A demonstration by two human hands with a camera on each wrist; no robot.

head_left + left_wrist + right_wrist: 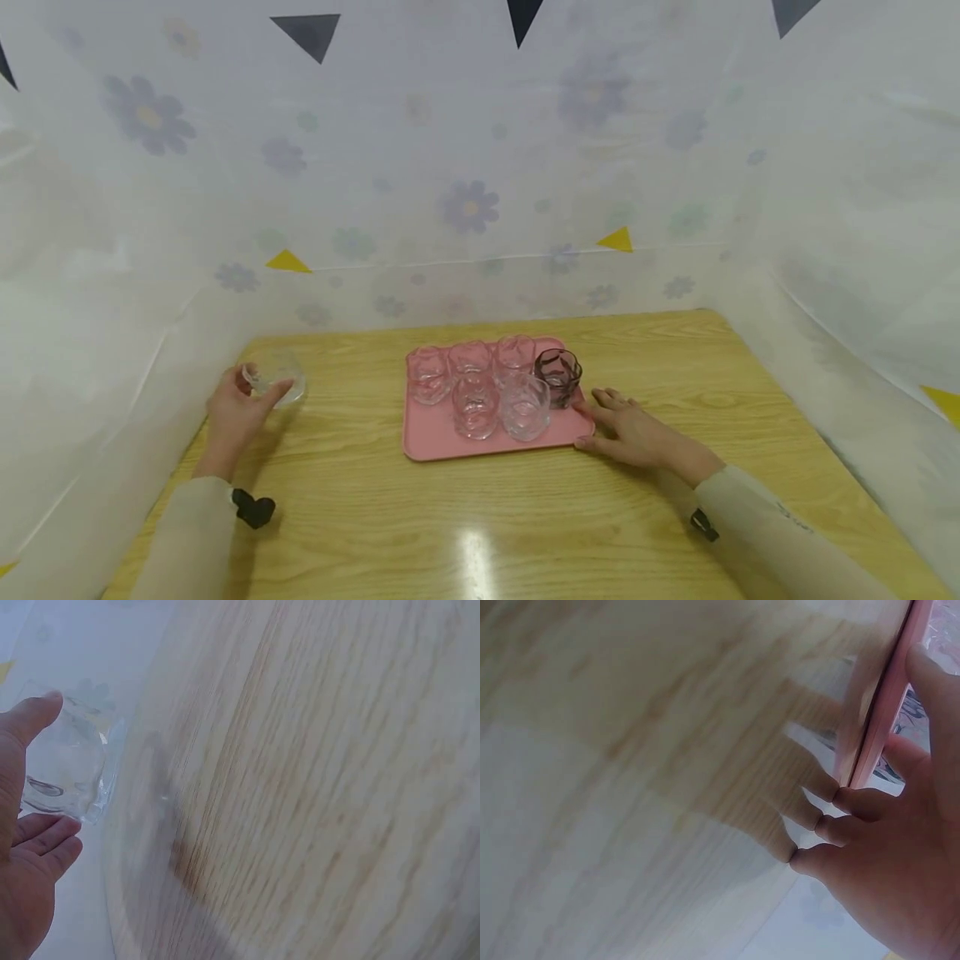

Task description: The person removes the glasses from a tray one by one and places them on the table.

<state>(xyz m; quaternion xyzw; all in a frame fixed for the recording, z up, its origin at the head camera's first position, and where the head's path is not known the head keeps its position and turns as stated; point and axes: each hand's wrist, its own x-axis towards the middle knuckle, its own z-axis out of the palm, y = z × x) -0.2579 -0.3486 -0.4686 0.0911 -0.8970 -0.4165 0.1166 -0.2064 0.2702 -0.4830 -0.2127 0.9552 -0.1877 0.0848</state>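
My left hand point(238, 410) holds a clear glass point(283, 377) at the far left of the table, thumb on one side and fingers on the other. The left wrist view shows the same glass point(71, 761) between thumb and fingers. A pink tray point(431, 446) in the middle carries several clear glasses point(525, 408) and one dark tinted glass point(558, 371) at its right end. Beside that end lies my right hand point(637, 432), fingers spread, touching the tray's edge. In the right wrist view, fingertips of the right hand point(885, 840) rest on the table by the tray rim point(881, 712).
The wooden table point(480, 508) extends around the tray on every side. White flowered sheeting point(465, 150) hangs behind it and along both sides, with yellow and dark triangles stuck on.
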